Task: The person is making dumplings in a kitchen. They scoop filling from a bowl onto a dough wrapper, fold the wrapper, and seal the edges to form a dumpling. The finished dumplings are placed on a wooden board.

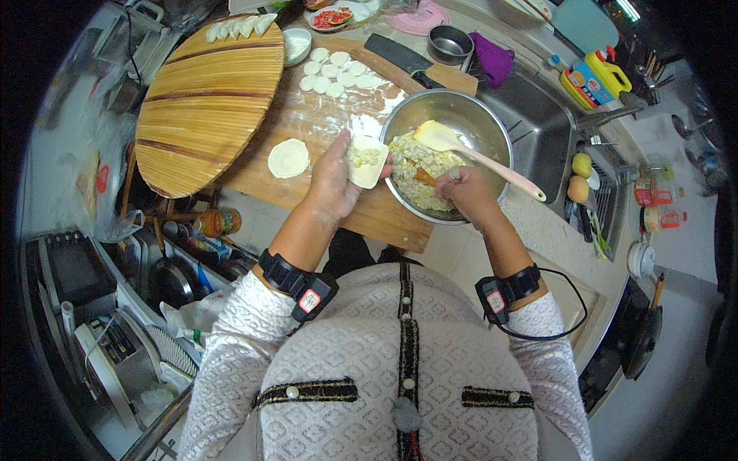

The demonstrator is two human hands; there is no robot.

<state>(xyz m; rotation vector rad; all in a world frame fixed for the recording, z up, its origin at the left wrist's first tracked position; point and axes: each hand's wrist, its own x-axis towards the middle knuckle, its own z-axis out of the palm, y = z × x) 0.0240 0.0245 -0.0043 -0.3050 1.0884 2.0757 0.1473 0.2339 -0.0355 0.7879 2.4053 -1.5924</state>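
Note:
My left hand (337, 178) cradles a round dough wrapper (370, 174) with a small heap of pale green-and-white filling on it. Just right of it stands a large steel bowl (477, 112) holding more of that filling (410, 184). My right hand (467, 193) grips a small brown wooden utensil (425, 177), its tip down in the filling. A spatula with a cream head and pink handle (499, 166) rests across the bowl. One flat rolled wrapper (289, 158) lies on the floured wooden board (248, 178) to the left of my left hand.
Several small dough discs (330, 71) lie on the board's far part. A cleaver (398, 55) rests behind the bowl, near a small metal pan (450, 44). A round stalk tray (213, 109) holds several folded dumplings (241, 27). The sink (533, 115) lies to the right.

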